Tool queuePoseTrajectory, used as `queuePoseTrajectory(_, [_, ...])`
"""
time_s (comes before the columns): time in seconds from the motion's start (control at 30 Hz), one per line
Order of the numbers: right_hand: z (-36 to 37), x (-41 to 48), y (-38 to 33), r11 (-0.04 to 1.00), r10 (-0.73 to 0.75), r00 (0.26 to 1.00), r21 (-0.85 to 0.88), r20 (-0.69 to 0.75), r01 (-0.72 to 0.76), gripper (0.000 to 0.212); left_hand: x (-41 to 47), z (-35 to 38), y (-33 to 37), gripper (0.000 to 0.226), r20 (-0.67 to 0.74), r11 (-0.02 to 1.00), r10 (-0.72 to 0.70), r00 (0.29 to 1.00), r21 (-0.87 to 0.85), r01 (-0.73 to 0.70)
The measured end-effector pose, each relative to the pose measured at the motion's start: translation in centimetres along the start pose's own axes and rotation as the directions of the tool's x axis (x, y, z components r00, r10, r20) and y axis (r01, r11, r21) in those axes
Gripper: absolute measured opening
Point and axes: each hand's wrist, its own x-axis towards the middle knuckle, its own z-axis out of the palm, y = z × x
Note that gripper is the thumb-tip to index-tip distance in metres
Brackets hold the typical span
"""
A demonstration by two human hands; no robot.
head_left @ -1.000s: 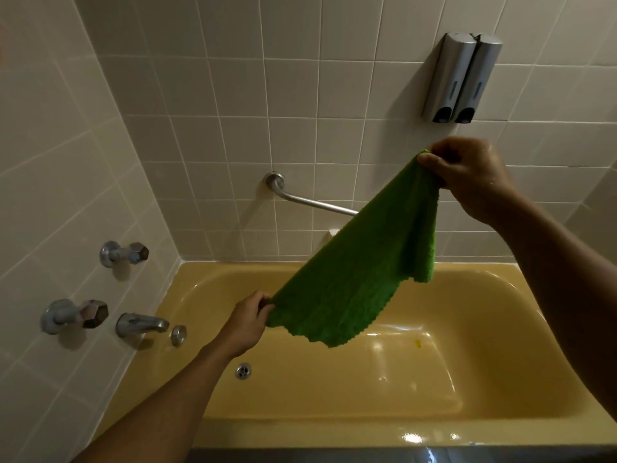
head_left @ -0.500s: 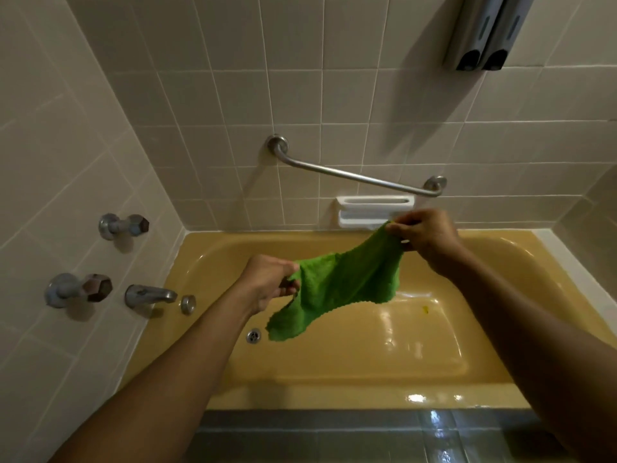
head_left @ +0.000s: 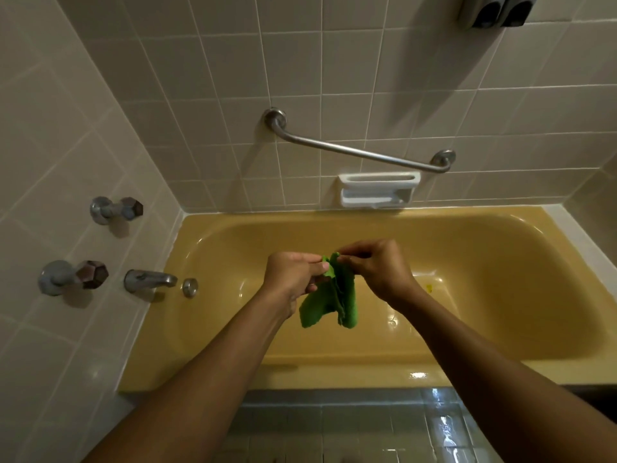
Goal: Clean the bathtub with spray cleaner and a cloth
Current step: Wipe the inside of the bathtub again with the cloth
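No writing, label, brand or number can be read anywhere in view. The two grey dispensers [head_left: 494, 10] on the wall at one o'clock show no legible marking.

One view only: head-worn wide-angle lens, standing outside the mustard-yellow glossy bathtub [head_left: 334, 372], pitched forward and steeply down. Faces the beige square-tiled back wall [head_left: 300, 61]; beige tiled tap wall [head_left: 50, 145] runs down the left. Close range: near rim low in frame, grey glossy floor tiles [head_left: 334, 426] at bottom edge. Edges bow.
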Motion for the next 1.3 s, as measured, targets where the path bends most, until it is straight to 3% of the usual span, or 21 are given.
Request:
queuePoseTrajectory(0.13, [0.8,-1.6,0.0,0.978,-0.120,0.993,-0.170,0.005,0.119,0.014,-0.4,0.4,-0.1,0.016,-0.026,0.998,-0.045,0.999,-0.056,0.043])
queuePoseTrajectory(0.33, [1.0,-2.9,0.3,0.972,-0.196,0.979,-0.123,0.057,0.201,0.025,-0.9,-0.1,0.6,0.010,0.037,0.974,-0.140,0.989,-0.173,0.144])
queuePoseTrajectory(0.43, [1.2,-2.9,0.3,0.946,-0.260,0.965,-0.196,0.020,0.259,0.019,-1.1,-0.6,1.2,0.013,0.089,0.982,-0.132,0.987,-0.122,0.142])
queuePoseTrajectory(0.53, [0.8,-2.3,-0.4,0.935,-0.266,0.964,-0.240,0.010,0.261,0.015,-1.3,-1.4,1.7,0.022,0.168,0.998,-0.048,0.985,-0.025,0.053])
queuePoseTrajectory(0.6, [0.0,-1.7,-1.3,0.954,-0.219,0.975,-0.198,0.046,0.224,0.014,-1.5,-2.1,1.9,0.026,0.217,0.984,0.095,0.972,0.125,-0.124])
queuePoseTrajectory(0.73, [-2.4,-0.3,-3.7,0.960,-0.229,0.959,-0.123,0.170,0.251,0.012,-0.6,-2.8,2.3,0.032,0.311,0.798,0.392,0.866,0.353,-0.489])
queuePoseTrajectory(0.83, [-4.9,0.8,-6.5,0.948,-0.282,0.935,-0.084,0.215,0.305,0.013,0.5,-3.0,3.8,0.029,0.385,0.688,0.508,0.771,0.357,-0.632])
queuePoseTrajectory(1.0, [-9.2,1.8,-12.4,0.920,-0.355,0.899,-0.072,0.258,0.384,0.012,0.9,-2.9,7.3,0.046,0.583,0.626,0.424,0.693,0.365,-0.690])
queuePoseTrajectory(1.1, [-11.3,2.0,-15.0,0.905,-0.394,0.883,-0.059,0.256,0.421,0.012,1.0,-2.9,8.3,0.047,0.567,0.598,0.366,0.738,0.464,-0.653])
queuePoseTrajectory(1.13, [-12.0,2.1,-15.7,0.903,-0.402,0.883,-0.055,0.240,0.426,0.012,1.1,-3.1,8.7,0.046,0.544,0.544,0.361,0.757,0.536,-0.645])
queuePoseTrajectory(1.23, [-14.6,2.1,-17.2,0.897,-0.436,0.890,-0.023,0.132,0.442,0.008,1.2,-4.1,9.9,0.032,0.492,0.243,0.421,0.762,0.748,-0.617])
queuePoseTrajectory(1.3, [-16.2,2.0,-17.9,0.895,-0.442,0.896,-0.036,0.049,0.444,0.008,0.9,-4.9,11.1,0.022,0.469,0.181,0.498,0.730,0.767,-0.616])
